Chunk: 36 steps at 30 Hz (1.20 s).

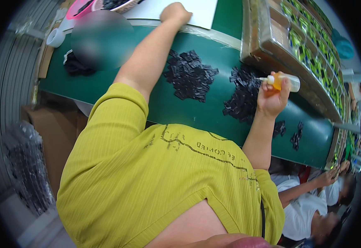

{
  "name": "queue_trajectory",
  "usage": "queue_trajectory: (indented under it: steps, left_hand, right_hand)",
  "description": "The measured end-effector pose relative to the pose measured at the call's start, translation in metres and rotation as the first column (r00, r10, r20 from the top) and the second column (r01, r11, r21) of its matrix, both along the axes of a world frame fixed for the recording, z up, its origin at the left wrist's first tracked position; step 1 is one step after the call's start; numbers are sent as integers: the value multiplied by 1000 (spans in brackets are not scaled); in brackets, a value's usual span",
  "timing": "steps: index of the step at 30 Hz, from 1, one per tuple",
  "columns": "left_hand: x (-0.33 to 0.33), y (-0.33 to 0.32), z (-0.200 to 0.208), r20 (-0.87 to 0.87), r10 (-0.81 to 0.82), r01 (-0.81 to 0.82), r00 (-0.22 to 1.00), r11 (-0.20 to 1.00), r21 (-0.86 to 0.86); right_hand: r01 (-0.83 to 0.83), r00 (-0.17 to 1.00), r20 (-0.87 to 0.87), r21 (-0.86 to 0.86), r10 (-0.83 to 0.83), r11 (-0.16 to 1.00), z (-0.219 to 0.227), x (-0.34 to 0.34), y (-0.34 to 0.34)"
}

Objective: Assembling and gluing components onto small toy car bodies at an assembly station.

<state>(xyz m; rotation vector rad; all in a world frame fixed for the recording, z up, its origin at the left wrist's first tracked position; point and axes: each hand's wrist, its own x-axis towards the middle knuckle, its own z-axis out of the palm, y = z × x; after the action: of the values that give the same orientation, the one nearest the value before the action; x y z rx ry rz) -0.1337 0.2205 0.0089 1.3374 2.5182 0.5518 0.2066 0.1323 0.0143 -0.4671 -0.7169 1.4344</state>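
My right hand (273,97) is wrapped round a small clear squeeze bottle (290,82) of orange-yellow liquid. The bottle lies nearly level, its thin white nozzle pointing left over a heap of short black strips (242,91). Farther off, my left hand (175,14) is closed at the white board (203,12). Its fingers curl out of sight, so anything inside them is hidden. Another pile of black strips (191,76) lies on the green table (168,111) between my arms. Two small clusters of black pieces (297,136) sit to the right of my right forearm.
A long divided tray (271,31) with green and black items runs along the right. Pink baskets (116,5) hold black pieces at the far left, near a white roll (55,38) and black cloth (76,66). Other people (308,202) sit at lower right; a cardboard box (50,132) stands left.
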Motion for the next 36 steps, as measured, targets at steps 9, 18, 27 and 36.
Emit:
queue_trajectory:
  steps: [9, 18, 27, 36]
  left_hand:
    - [0, -3, 15, 30, -26, 27, 999, 999, -28]
    - [99, -55, 12, 221, -717, 670, 661, 696, 257]
    - [143, -75, 3, 98, -821, 820, 563, 569, 52]
    - [117, -79, -1, 300, -776, 766, 555, 617, 180]
  right_hand:
    - [56, 998, -26, -21, -57, 998, 6, 10, 3]
    - [55, 997, -47, -1, -55, 999, 8, 12, -1]
    - [83, 995, -58, -7, -83, 997, 6, 9, -1]
    - [53, 997, -61, -25, -55, 998, 6, 11, -5]
